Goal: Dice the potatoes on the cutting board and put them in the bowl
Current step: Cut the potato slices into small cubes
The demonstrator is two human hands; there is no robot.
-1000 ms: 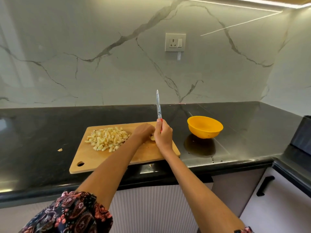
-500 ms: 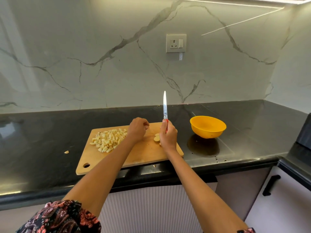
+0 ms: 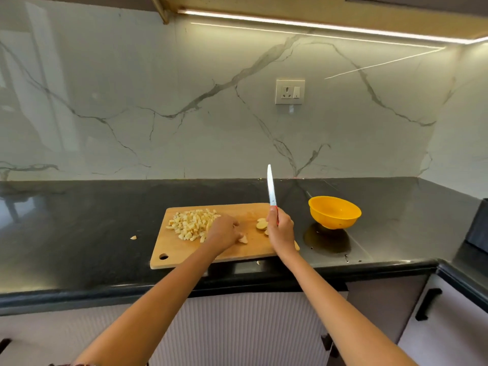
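**Asha:** On the wooden cutting board (image 3: 184, 249), toward its left half, sits the heap of diced potato (image 3: 194, 224). Nearer the middle there are a few undiced slices (image 3: 261, 224), and one small piece (image 3: 243, 239) lies just at the left hand's fingertips.

**Ben:** What are the hands doing?

**Asha:** The left hand (image 3: 224, 233) rests low on the board between the heap and the slices, its fingers curled down toward that small piece. Whether it is pinching the piece or only touching it, I cannot tell. The right hand (image 3: 281, 229) is wrapped round the red handle of the knife (image 3: 271, 190), with the blade pointing up and away, clear of the board.

**Ben:** So which step is this?

**Asha:** I judge it as a pause in the dicing: most is cut, a few slices remain, and nothing has gone into the orange bowl (image 3: 334, 213), which stands on the black counter (image 3: 92, 220) just right of the board and looks empty.

**Ben:** And the next move?

**Asha:** Probably steadying a remaining slice with the left fingertips tucked back, then bringing the blade down beside them. Two stray bits, one on the counter left of the board (image 3: 133, 237) and one at its front edge (image 3: 258, 263), would want gathering before the transfer
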